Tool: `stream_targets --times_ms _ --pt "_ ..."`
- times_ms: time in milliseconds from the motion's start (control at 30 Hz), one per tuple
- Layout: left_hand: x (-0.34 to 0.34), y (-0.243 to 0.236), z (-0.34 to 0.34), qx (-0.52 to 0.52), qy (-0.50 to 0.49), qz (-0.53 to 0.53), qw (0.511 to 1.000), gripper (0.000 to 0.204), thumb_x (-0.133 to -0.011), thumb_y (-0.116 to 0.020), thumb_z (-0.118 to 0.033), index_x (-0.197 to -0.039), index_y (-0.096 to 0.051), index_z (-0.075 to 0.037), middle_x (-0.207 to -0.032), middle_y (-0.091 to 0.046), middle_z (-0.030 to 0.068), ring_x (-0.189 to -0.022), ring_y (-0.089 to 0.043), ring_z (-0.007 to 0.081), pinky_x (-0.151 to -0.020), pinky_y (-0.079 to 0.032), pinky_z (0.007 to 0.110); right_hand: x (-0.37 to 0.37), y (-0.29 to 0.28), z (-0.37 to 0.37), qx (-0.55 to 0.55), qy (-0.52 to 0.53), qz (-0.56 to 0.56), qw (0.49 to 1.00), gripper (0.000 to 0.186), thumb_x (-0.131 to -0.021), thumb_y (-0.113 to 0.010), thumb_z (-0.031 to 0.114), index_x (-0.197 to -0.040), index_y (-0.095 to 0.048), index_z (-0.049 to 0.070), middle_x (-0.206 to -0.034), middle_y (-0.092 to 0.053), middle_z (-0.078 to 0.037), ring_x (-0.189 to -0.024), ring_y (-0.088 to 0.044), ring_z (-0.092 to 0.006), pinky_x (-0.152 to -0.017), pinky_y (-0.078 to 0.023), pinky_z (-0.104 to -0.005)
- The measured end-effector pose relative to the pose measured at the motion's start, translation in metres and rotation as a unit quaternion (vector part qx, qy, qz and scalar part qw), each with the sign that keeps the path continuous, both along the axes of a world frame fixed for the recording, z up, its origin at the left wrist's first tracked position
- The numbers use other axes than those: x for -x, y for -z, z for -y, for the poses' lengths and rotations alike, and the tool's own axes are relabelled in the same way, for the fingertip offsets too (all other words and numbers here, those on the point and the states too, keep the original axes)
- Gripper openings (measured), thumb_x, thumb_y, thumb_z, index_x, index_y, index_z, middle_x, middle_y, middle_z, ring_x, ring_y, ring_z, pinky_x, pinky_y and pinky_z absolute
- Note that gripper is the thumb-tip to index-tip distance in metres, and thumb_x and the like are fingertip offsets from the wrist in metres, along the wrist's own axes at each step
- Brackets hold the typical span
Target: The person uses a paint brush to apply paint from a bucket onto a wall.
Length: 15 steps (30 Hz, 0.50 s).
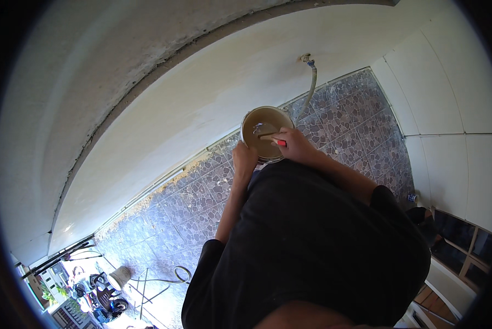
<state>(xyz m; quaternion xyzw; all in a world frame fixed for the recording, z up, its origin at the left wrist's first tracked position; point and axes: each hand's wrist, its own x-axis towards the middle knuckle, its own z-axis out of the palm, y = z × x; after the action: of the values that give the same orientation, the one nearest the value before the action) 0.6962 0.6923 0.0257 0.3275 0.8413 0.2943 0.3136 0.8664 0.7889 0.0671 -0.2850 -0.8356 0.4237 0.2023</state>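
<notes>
A round, pale bucket [288, 117] stands against the foot of the wall, its inside a dull tan. My left hand [245, 157] is closed on the near-left part of its rim. Over the bucket's mouth, my right hand [294, 145] grips what looks like a paintbrush [268, 136], with a brown shaft and a red end by the fingers. The brush points left into the bucket, and its tip is too dim to make out. A small bright patch shows inside, near that tip.
A tap [306, 58] with a hanging hose [313, 82] juts from the cream wall [213, 93]. Patterned tiles [202, 192] cover the floor, dusty along the wall. At lower left lie another bucket [118, 278], a looped hose [181, 274] and a motorbike [111, 307].
</notes>
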Motion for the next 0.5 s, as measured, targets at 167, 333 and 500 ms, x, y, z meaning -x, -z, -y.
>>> stream_targets --times_ms 167,333,500 --pt "-0.001 -0.003 -0.001 0.01 -0.007 -0.002 1.0 0.036 -0.08 -0.054 -0.02 -0.093 -0.065 0.012 -0.09 -0.063 0.0359 -0.092 -0.063 0.0484 -0.081 -0.049 0.052 0.0 0.0 -0.002 0.008 0.006 0.083 0.997 0.016 -0.082 -0.068 0.014 -0.089 -0.068 -0.001 -0.084 -0.062 -0.019 -0.074 -0.062 -0.0366 -0.068 -0.05 -0.0435" --pt "-0.005 -0.015 0.002 0.008 -0.027 0.019 0.999 0.035 -0.081 -0.054 -0.02 -0.094 -0.066 0.011 -0.09 -0.063 0.0359 -0.093 -0.063 0.0486 -0.081 -0.049 0.052 0.0 0.0 0.003 0.015 0.003 0.045 0.999 0.016 -0.082 -0.068 0.014 -0.086 -0.067 -0.002 -0.083 -0.061 -0.02 -0.074 -0.061 -0.0375 -0.068 -0.049 -0.0443" --pt "-0.001 -0.005 0.0 0.008 -0.006 0.017 1.0 0.033 -0.08 -0.054 -0.016 -0.096 -0.061 0.012 -0.09 -0.064 0.0353 -0.091 -0.063 0.0486 -0.083 -0.049 0.052 -0.001 0.002 0.003 0.003 0.021 0.072 0.997 0.019 -0.081 -0.069 0.017 -0.083 -0.066 -0.002 -0.084 -0.062 -0.021 -0.076 -0.062 -0.0377 -0.067 -0.049 -0.044"
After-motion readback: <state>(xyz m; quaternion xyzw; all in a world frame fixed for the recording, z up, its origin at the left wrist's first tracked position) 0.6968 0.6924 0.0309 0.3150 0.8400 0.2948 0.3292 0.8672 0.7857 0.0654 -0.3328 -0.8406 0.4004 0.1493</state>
